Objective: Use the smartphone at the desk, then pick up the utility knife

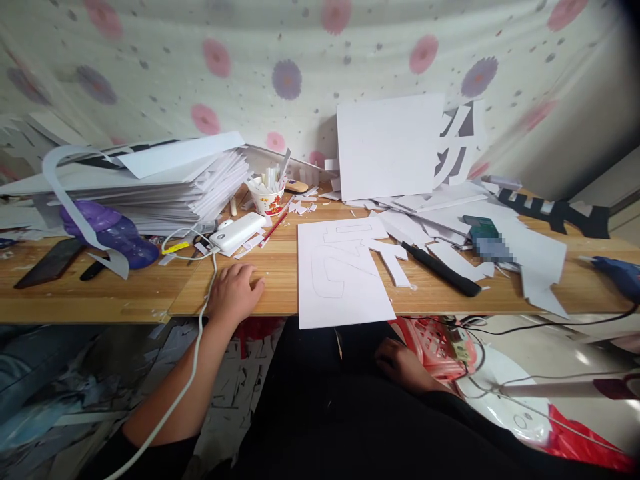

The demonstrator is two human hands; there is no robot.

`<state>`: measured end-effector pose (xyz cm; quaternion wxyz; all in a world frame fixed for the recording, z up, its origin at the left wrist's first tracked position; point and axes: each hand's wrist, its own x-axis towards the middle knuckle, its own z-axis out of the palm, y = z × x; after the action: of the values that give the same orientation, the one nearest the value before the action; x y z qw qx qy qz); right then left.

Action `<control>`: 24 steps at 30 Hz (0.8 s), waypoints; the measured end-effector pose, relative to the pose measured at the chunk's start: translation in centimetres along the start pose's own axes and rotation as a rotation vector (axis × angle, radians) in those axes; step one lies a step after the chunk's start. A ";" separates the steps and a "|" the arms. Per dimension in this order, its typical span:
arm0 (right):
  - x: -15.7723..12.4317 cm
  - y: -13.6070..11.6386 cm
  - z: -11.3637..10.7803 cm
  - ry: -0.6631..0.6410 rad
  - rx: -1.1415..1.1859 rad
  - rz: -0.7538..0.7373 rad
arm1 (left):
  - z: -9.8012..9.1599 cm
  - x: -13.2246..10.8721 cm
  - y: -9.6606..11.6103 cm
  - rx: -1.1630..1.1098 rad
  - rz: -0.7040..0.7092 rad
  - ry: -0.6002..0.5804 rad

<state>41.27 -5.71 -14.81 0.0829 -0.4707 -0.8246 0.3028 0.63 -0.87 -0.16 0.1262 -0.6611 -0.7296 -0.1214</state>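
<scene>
Nothing is being grasped by the left hand (236, 293); the right hand's (400, 363) grip cannot be told. Between them, farther forward, the white board (345, 273) is being supported by the table (275, 287), outlines (334, 297) pencilled, seemingly uncut.

Single head view, forward and down over desk (274, 293).

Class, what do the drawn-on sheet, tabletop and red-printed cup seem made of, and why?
Drawn-on sheet: probably matte card or foam board, overhanging without drooping. Tabletop: likely wood or laminate; faint sheen, striped grain. Red-printed cup: perhaps smooth paper or plastic; printed wall.
</scene>
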 end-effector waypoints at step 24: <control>-3.8 -9.3 -3.4 -0.101 -0.052 0.006 | 0.1 -0.7 -0.6 -0.062 0.051 -0.005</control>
<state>37.99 -10.90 -6.14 0.0282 -0.4592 -0.8340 0.3047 0.12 -1.48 -0.53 0.1071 -0.6833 -0.7087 -0.1391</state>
